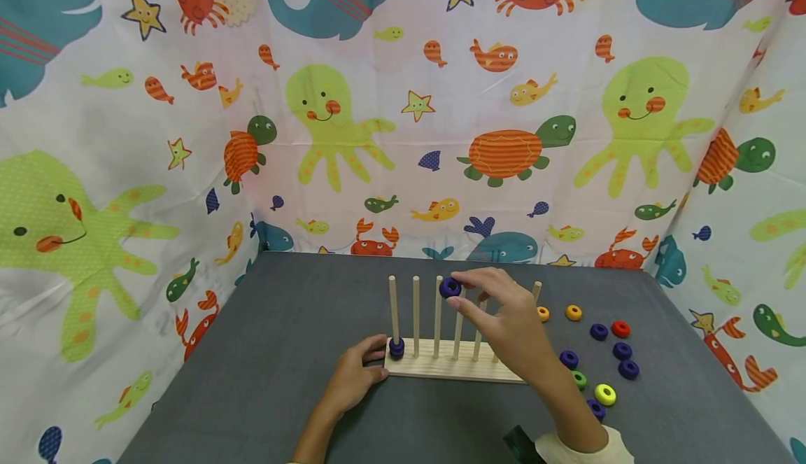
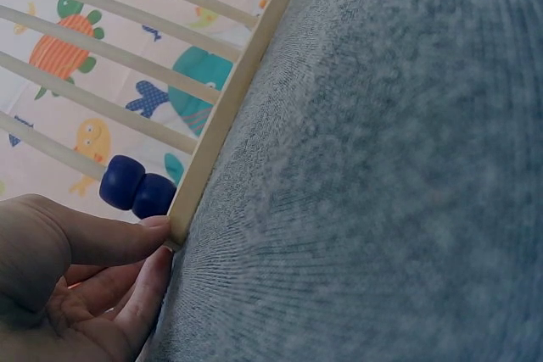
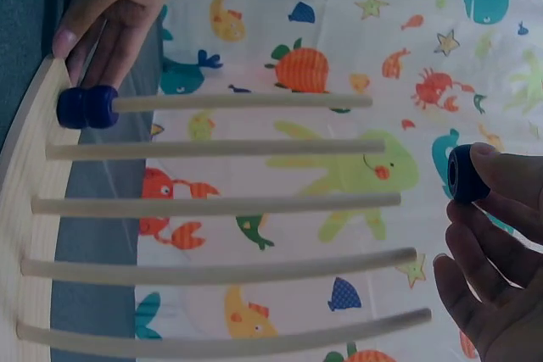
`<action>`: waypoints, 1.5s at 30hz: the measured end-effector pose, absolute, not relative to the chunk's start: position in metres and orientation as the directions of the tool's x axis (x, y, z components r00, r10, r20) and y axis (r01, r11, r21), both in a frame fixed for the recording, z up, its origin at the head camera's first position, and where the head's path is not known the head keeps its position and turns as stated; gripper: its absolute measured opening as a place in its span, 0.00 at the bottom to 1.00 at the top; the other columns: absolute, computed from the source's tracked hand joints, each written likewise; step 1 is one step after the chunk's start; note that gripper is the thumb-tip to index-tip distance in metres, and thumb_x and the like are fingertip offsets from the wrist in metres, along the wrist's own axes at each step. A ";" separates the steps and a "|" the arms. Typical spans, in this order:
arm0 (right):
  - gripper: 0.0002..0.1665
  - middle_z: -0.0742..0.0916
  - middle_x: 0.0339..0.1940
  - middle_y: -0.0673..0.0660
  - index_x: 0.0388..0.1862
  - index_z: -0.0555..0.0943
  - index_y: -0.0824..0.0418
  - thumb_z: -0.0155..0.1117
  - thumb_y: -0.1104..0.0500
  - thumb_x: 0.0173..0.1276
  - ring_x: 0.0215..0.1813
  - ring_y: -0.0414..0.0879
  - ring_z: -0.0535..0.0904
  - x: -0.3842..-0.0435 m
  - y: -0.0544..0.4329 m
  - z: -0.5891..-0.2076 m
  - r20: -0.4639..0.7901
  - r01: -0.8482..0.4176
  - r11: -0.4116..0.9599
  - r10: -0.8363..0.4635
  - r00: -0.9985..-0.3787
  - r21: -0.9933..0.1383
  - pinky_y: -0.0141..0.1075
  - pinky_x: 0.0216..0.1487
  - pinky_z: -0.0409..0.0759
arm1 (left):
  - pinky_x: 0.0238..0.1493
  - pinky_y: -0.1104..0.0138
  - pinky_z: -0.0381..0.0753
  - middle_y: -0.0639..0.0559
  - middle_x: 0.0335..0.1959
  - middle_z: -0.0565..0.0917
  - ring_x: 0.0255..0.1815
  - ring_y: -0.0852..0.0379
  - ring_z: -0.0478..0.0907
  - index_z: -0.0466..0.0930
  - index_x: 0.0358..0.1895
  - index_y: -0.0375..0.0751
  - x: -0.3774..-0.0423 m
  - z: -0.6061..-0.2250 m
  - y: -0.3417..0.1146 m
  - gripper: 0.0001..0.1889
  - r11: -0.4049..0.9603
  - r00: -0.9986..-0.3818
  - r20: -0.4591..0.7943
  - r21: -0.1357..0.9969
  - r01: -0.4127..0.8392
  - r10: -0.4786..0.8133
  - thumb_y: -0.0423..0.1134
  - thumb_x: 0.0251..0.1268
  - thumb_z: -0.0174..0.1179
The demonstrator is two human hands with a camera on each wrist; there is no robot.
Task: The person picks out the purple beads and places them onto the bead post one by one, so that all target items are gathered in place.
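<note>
My right hand pinches a dark blue ring between thumb and fingertips, up level with the tops of the pegs. In the right wrist view the ring is off the peg ends, its hole facing the pegs. A pale wooden board with a row of upright pegs stands on the table. Two blue rings are stacked at the foot of the leftmost peg. My left hand grips the board's left end, thumb on the near side and fingers behind.
Right of the board lie loose rings: several blue ones, a red one, orange ones, a green one and a yellow one. A sea-animal curtain encloses the grey table at the back and sides.
</note>
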State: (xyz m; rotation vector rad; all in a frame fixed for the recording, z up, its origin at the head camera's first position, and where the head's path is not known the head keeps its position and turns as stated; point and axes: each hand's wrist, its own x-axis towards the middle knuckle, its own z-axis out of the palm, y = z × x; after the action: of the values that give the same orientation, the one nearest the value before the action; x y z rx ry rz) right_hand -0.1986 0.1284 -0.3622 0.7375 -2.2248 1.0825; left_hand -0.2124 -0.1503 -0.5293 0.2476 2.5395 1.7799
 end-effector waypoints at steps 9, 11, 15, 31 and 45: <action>0.22 0.90 0.54 0.50 0.61 0.88 0.58 0.77 0.61 0.68 0.53 0.43 0.81 -0.205 0.105 -0.358 0.686 -0.711 0.480 -0.269 -0.677 -0.514 0.35 0.47 0.84 | 0.57 0.59 0.89 0.31 0.69 0.79 0.66 0.36 0.81 0.74 0.72 0.27 -0.212 -0.526 -0.149 0.33 0.291 -0.986 0.073 0.950 0.114 0.147 0.18 0.60 0.67; 0.22 0.90 0.56 0.50 0.61 0.88 0.58 0.77 0.60 0.68 0.56 0.45 0.81 -0.205 0.101 -0.356 0.677 -0.709 0.475 -0.276 -0.683 -0.522 0.40 0.52 0.85 | 0.57 0.58 0.89 0.31 0.69 0.79 0.66 0.36 0.81 0.74 0.72 0.26 -0.212 -0.526 -0.149 0.33 0.284 -0.987 0.073 0.952 0.112 0.145 0.18 0.60 0.67; 0.22 0.90 0.59 0.51 0.62 0.87 0.57 0.76 0.60 0.70 0.63 0.49 0.81 -0.209 0.092 -0.356 0.658 -0.704 0.472 -0.292 -0.693 -0.532 0.53 0.62 0.84 | 0.57 0.57 0.89 0.31 0.69 0.79 0.66 0.35 0.81 0.73 0.72 0.26 -0.212 -0.526 -0.149 0.33 0.280 -0.986 0.075 0.953 0.114 0.146 0.18 0.60 0.67; 0.21 0.89 0.59 0.53 0.63 0.87 0.58 0.74 0.57 0.73 0.66 0.51 0.79 -0.219 0.067 -0.361 0.597 -0.663 0.490 -0.311 -0.740 -0.566 0.56 0.72 0.79 | 0.58 0.59 0.89 0.32 0.69 0.80 0.66 0.37 0.82 0.74 0.72 0.28 -0.213 -0.526 -0.150 0.32 0.326 -0.985 0.068 0.938 0.117 0.156 0.20 0.61 0.67; 0.21 0.89 0.60 0.54 0.64 0.86 0.56 0.72 0.55 0.75 0.61 0.51 0.81 -0.224 0.056 -0.361 0.574 -0.648 0.497 -0.317 -0.755 -0.577 0.54 0.61 0.83 | 0.57 0.60 0.89 0.31 0.70 0.79 0.66 0.35 0.81 0.73 0.72 0.27 -0.212 -0.528 -0.151 0.33 0.289 -0.983 0.074 0.950 0.120 0.167 0.20 0.61 0.67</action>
State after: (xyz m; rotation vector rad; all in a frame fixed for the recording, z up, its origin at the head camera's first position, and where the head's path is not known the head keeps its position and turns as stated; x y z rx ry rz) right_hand -0.2238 0.0557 -0.3607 0.8004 -2.3514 1.1492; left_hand -0.2116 -0.1509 -0.5280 0.2774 2.4904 1.8290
